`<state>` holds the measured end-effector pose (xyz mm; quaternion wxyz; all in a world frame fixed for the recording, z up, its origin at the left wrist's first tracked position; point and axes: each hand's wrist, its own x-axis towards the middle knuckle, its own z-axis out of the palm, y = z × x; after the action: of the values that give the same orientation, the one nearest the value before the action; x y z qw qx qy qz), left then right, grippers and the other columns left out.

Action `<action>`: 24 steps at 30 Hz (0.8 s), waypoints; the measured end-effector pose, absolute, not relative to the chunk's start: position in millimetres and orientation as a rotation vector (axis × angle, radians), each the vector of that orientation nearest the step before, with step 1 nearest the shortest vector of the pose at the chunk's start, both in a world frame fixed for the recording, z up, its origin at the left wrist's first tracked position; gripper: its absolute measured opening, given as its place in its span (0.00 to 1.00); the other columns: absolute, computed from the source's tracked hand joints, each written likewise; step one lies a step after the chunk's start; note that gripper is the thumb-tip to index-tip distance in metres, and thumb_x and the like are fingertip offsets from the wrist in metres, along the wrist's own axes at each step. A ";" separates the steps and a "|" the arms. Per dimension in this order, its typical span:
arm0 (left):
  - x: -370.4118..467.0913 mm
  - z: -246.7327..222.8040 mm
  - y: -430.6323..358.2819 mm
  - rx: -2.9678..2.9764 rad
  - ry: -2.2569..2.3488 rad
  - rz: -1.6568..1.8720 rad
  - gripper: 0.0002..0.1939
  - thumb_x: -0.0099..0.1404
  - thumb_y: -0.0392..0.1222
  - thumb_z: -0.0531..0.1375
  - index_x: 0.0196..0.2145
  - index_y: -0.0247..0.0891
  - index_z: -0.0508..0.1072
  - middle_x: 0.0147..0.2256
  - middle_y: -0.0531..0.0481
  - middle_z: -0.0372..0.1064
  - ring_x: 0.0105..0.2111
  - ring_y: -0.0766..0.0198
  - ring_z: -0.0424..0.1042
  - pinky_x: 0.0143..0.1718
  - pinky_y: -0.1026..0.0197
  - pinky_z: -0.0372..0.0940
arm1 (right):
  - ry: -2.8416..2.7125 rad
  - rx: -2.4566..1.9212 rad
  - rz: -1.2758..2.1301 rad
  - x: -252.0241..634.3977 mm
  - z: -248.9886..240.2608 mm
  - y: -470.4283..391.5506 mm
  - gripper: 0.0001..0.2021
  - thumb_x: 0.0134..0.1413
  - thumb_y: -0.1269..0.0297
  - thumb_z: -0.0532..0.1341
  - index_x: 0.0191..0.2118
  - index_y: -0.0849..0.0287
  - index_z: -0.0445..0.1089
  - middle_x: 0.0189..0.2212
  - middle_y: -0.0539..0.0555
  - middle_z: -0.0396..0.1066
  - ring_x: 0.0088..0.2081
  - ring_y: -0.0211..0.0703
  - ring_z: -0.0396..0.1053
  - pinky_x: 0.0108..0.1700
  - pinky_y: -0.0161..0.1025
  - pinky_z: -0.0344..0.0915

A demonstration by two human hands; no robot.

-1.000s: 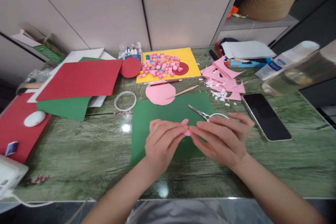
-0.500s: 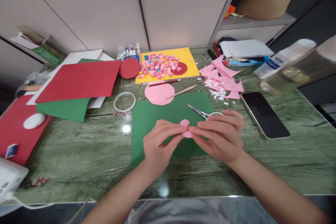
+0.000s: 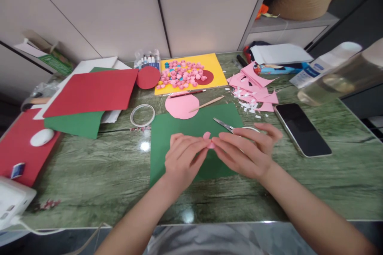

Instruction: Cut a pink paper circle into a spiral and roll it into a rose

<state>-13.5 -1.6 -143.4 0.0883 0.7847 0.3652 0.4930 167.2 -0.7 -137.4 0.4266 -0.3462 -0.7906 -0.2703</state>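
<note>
A small curled piece of pink paper [image 3: 207, 136] is pinched between the fingertips of my left hand [image 3: 184, 157] and my right hand [image 3: 247, 149], above a green sheet [image 3: 176, 127]. My fingers hide part of it. Just behind my right hand lie scissors [image 3: 223, 124], their blades showing and their handles mostly covered. Farther back, a pink paper shape [image 3: 179, 107] has a dark red pencil [image 3: 188, 94] across its top edge. A pointed wooden stick [image 3: 209, 103] lies with one end on that pink shape.
Many small pink rolls [image 3: 184, 75] cover a yellow sheet [image 3: 220, 71] at the back. Pink scraps [image 3: 249, 83] and a phone [image 3: 302, 129] lie to the right, near a clear bottle [image 3: 335, 83]. On the left are a tape roll [image 3: 132, 115], a red sheet [image 3: 92, 89] and a white mouse [image 3: 42, 137].
Both hands have shifted slightly and turned. The pink piece shows less between my fingers, and my right hand covers more of the scissors' handles.
</note>
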 end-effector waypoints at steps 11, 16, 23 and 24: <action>-3.8 -148.9 -13.4 1.353 1.029 1.363 0.15 0.55 0.30 0.63 0.41 0.39 0.70 0.32 0.51 0.76 0.34 0.67 0.75 0.42 0.63 0.67 | -1.949 -0.748 -0.714 171.9 -134.2 3.6 0.05 0.43 0.63 0.70 0.26 0.49 0.74 0.30 0.41 0.75 0.32 0.37 0.66 0.45 0.43 0.58; -1.6 -145.9 -11.1 0.903 0.950 1.202 0.08 0.55 0.38 0.65 0.36 0.39 0.77 0.33 0.49 0.77 0.33 0.66 0.75 0.38 0.65 0.69 | -1.963 -0.707 -0.735 173.2 -135.1 4.7 0.06 0.41 0.62 0.71 0.24 0.47 0.73 0.32 0.38 0.75 0.32 0.36 0.66 0.42 0.41 0.59; 2.5 -145.4 -8.7 0.677 0.988 1.132 0.04 0.51 0.40 0.67 0.28 0.40 0.79 0.30 0.51 0.78 0.32 0.66 0.75 0.39 0.62 0.69 | -1.969 -0.782 -0.666 170.8 -138.7 0.2 0.07 0.40 0.61 0.71 0.25 0.44 0.73 0.29 0.37 0.75 0.30 0.36 0.67 0.44 0.41 0.59; 2.4 -145.5 -8.6 0.671 0.984 1.129 0.04 0.51 0.40 0.67 0.28 0.40 0.79 0.30 0.51 0.78 0.32 0.66 0.75 0.39 0.62 0.69 | -1.975 -0.885 -0.557 170.5 -139.0 -0.8 0.07 0.41 0.60 0.71 0.26 0.43 0.73 0.27 0.37 0.75 0.28 0.36 0.67 0.43 0.41 0.59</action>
<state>2.4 -8.6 -145.5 0.6818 0.2992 0.4388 0.5031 170.5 -0.8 -139.0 0.4382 -0.3559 -0.7944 -0.2240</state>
